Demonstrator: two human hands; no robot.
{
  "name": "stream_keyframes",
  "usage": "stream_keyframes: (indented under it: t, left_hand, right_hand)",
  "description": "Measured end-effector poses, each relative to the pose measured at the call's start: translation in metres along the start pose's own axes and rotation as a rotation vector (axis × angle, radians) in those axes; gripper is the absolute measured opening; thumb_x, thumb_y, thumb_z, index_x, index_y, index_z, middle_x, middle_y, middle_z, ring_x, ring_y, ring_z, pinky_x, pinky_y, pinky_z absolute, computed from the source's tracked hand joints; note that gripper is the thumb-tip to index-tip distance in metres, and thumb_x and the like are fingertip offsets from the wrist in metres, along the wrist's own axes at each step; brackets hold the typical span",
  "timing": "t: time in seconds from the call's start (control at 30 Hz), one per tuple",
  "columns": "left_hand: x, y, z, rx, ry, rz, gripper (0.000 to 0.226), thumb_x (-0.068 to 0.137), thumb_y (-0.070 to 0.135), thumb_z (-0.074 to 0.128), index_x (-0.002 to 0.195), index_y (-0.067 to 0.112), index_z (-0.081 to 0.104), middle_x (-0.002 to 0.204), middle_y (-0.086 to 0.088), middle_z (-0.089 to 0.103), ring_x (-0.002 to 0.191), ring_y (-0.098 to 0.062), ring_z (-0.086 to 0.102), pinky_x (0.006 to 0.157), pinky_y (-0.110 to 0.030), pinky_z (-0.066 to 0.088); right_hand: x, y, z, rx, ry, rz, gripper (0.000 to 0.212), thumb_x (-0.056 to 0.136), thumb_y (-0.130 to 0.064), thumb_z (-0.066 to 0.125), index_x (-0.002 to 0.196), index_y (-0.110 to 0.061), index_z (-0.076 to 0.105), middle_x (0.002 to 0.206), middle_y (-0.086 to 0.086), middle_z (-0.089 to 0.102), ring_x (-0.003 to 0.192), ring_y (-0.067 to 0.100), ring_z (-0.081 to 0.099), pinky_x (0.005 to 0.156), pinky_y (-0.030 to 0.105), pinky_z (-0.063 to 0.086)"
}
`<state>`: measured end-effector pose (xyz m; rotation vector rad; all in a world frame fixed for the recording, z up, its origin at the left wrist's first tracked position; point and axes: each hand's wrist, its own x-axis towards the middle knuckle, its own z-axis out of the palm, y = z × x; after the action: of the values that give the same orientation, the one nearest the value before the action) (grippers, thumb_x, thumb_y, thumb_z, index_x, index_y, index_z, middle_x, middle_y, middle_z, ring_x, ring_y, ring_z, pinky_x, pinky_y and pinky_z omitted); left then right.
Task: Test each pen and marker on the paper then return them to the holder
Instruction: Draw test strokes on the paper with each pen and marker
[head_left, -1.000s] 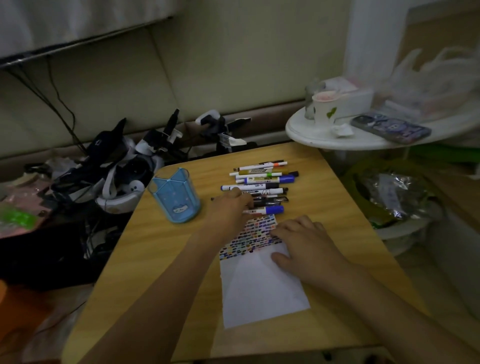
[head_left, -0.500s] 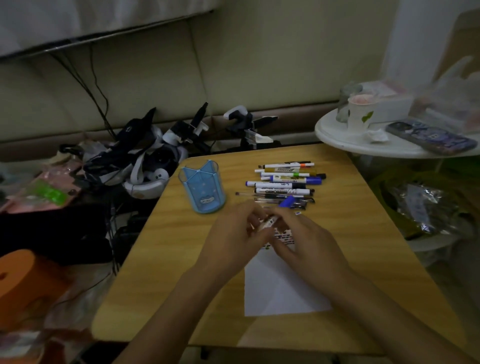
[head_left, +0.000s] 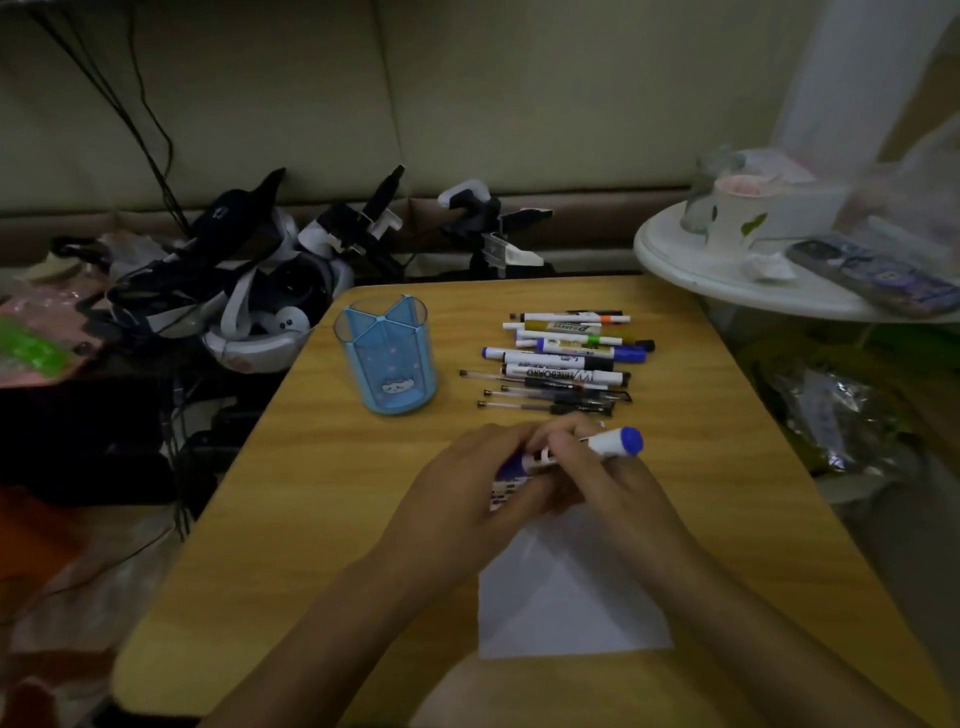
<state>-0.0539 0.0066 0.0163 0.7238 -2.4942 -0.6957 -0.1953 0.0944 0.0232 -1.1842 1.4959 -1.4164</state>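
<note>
Both hands meet over the top of the white paper (head_left: 566, 608) on the wooden table (head_left: 322, 519). My right hand (head_left: 608, 483) grips a white marker with a blue end (head_left: 615, 441), which sticks out to the right. My left hand (head_left: 467, 488) holds the marker's other end, where a blue cap shows between the fingers. The paper's coloured test marks are mostly hidden under the hands. Several pens and markers (head_left: 566, 361) lie in a row behind the hands. The blue transparent holder (head_left: 392, 358) stands to their left.
A heap of black and white devices and cables (head_left: 249, 280) lies off the table's back left edge. A round white side table (head_left: 737, 275) at the right carries a cup (head_left: 737, 218) and a phone (head_left: 878, 275). A plastic bag (head_left: 831, 410) sits below it.
My left hand picked the blue marker from the row and brought it over the paper. Both hands now hold it, and its blue end has swung out to the right.
</note>
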Motion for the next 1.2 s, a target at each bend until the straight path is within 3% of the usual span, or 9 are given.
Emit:
stream_keyframes:
  t: [0.07, 0.17, 0.3, 0.43, 0.63, 0.73, 0.87, 1.07, 1.2]
  left_hand:
    - [0.005, -0.001, 0.002, 0.057, -0.024, 0.019, 0.025, 0.095, 0.048, 0.05, 0.116, 0.036, 0.058, 0.093, 0.024, 0.05, 0.089, 0.003, 0.048, 0.07, -0.014, 0.033]
    - [0.011, -0.004, 0.004, 0.087, -0.063, 0.053, 0.021, 0.097, 0.047, 0.046, 0.104, 0.03, 0.058, 0.087, 0.021, 0.043, 0.083, -0.001, 0.044, 0.066, -0.016, 0.032]
    - [0.012, -0.01, 0.009, 0.108, -0.165, 0.026, 0.017, 0.101, 0.038, 0.043, 0.109, 0.024, 0.048, 0.096, 0.011, 0.043, 0.085, -0.011, 0.048, 0.07, -0.033, 0.042]
    - [0.012, -0.015, 0.007, 0.121, -0.247, 0.004, 0.013, 0.102, 0.041, 0.038, 0.103, 0.029, 0.042, 0.093, 0.011, 0.047, 0.081, -0.008, 0.044, 0.069, -0.032, 0.04]
    - [0.018, -0.02, 0.006, 0.089, -0.215, 0.02, 0.027, 0.1, 0.051, 0.029, 0.102, 0.033, 0.049, 0.092, 0.012, 0.058, 0.078, -0.008, 0.053, 0.068, -0.036, 0.047]
    - [0.02, -0.018, 0.004, 0.092, -0.227, 0.04, 0.026, 0.098, 0.054, 0.03, 0.1, 0.034, 0.047, 0.088, 0.013, 0.057, 0.075, -0.006, 0.053, 0.063, -0.031, 0.045]
    - [0.021, -0.017, 0.0, 0.057, -0.247, 0.076, 0.024, 0.093, 0.062, 0.025, 0.095, 0.043, 0.04, 0.078, 0.014, 0.052, 0.069, -0.004, 0.05, 0.056, -0.026, 0.039]
    - [0.017, -0.02, -0.003, 0.068, -0.217, 0.099, 0.015, 0.095, 0.06, 0.032, 0.098, 0.048, 0.041, 0.063, 0.018, 0.046, 0.062, -0.002, 0.049, 0.051, -0.024, 0.031]
    - [0.017, -0.019, -0.004, 0.052, -0.176, 0.091, 0.016, 0.095, 0.064, 0.039, 0.101, 0.05, 0.044, 0.073, 0.017, 0.054, 0.069, -0.003, 0.053, 0.052, -0.02, 0.033]
  right_hand:
    - [0.003, 0.003, -0.003, 0.006, 0.036, 0.019, 0.017, 0.103, -0.027, 0.049, 0.093, -0.023, 0.063, 0.08, -0.001, 0.071, 0.074, 0.012, 0.068, 0.068, 0.031, 0.055]
    - [0.013, 0.006, -0.01, -0.028, 0.07, 0.052, 0.013, 0.099, -0.023, 0.057, 0.087, -0.02, 0.062, 0.073, 0.008, 0.071, 0.064, 0.016, 0.067, 0.058, 0.028, 0.055]
    - [0.022, 0.013, -0.021, -0.089, 0.037, 0.102, 0.021, 0.095, -0.026, 0.062, 0.076, -0.016, 0.066, 0.065, 0.004, 0.068, 0.06, 0.013, 0.064, 0.058, 0.023, 0.051]
    - [0.025, 0.014, -0.023, -0.019, -0.061, 0.202, 0.028, 0.093, -0.03, 0.061, 0.076, -0.01, 0.072, 0.066, 0.009, 0.071, 0.06, 0.014, 0.066, 0.06, 0.019, 0.051]
    - [0.029, 0.01, -0.023, 0.019, -0.063, 0.151, 0.034, 0.086, -0.038, 0.058, 0.077, -0.009, 0.073, 0.066, 0.009, 0.071, 0.057, 0.016, 0.065, 0.059, 0.02, 0.053]
    - [0.03, 0.007, -0.024, 0.035, -0.072, 0.135, 0.03, 0.091, -0.03, 0.056, 0.076, -0.009, 0.072, 0.064, 0.008, 0.07, 0.057, 0.017, 0.065, 0.057, 0.02, 0.052]
    - [0.03, 0.005, -0.026, 0.001, -0.13, 0.102, 0.031, 0.088, -0.034, 0.054, 0.075, -0.011, 0.072, 0.064, 0.006, 0.069, 0.059, 0.017, 0.065, 0.058, 0.022, 0.053]
    - [0.03, 0.003, -0.032, -0.043, -0.182, 0.087, 0.029, 0.094, -0.033, 0.062, 0.077, -0.012, 0.071, 0.069, 0.007, 0.07, 0.062, 0.017, 0.066, 0.059, 0.024, 0.055]
    - [0.029, 0.001, -0.035, -0.049, -0.195, 0.094, 0.029, 0.094, -0.036, 0.062, 0.077, -0.013, 0.068, 0.071, 0.008, 0.071, 0.061, 0.019, 0.066, 0.059, 0.025, 0.055]
